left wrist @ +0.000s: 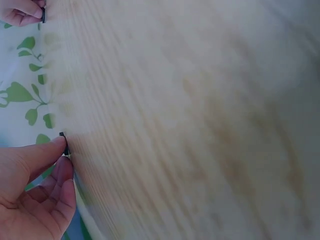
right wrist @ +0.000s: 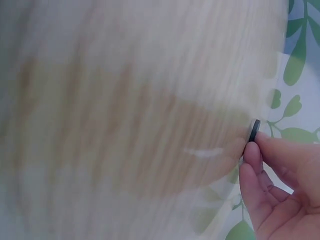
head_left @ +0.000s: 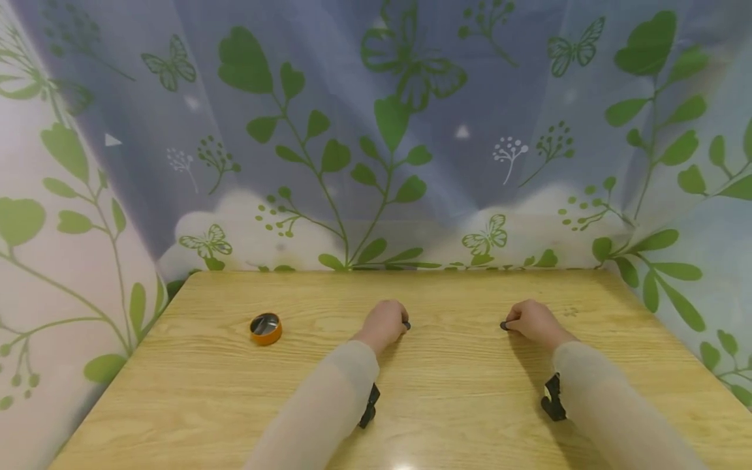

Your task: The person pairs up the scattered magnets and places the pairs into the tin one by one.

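My left hand (head_left: 384,324) pinches a small dark disc (head_left: 407,325) between thumb and fingertips, just over the wooden table. In the left wrist view that disc (left wrist: 64,143) appears as a thin black edge at the fingertips. A similar small dark disc (head_left: 504,326) is pinched by my right hand (head_left: 533,321), some way to the right. The right wrist view shows this disc (right wrist: 254,130) nearly edge-on, black and thin, between thumb and forefinger. The two hands are apart, with bare wood between them. What the discs exactly are cannot be told.
On the left of the wooden table (head_left: 446,385) stands a small round orange tin (head_left: 266,330), with a shiny inside. A curtain (head_left: 352,209) printed with leaves and butterflies hangs behind the table's far edge and along both sides. Black wrist devices (head_left: 553,398) sit under the sleeves.
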The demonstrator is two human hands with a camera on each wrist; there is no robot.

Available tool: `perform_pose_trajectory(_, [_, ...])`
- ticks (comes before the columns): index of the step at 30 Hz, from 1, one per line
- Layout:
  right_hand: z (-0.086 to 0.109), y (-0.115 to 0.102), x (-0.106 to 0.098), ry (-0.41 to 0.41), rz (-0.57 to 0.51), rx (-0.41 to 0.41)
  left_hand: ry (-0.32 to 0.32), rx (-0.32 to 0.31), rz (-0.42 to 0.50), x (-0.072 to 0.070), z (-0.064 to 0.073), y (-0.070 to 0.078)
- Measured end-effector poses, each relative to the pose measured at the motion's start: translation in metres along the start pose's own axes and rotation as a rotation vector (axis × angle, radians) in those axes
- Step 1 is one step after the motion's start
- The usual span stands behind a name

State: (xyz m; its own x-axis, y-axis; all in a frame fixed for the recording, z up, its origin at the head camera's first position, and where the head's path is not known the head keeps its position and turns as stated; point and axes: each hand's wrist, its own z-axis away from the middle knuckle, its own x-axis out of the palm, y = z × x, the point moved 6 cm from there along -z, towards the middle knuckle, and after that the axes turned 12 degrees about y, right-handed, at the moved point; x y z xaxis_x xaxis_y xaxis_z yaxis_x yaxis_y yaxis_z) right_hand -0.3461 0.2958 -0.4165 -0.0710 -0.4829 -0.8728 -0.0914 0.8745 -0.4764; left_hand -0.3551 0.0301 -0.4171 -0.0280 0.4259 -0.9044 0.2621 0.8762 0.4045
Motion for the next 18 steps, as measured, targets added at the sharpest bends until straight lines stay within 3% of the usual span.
perform_pose_trajectory(9, [-0.003, -0.014, 0.013, -0.057, -0.082, 0.05, -0.012, -0.046, 0.039, 0.005, -0.004, 0.006])
perform_pose_trajectory(18, [-0.006, -0.024, 0.021, -0.077, -0.148, 0.067, -0.008, -0.046, 0.08, 0.007, -0.004, 0.022])
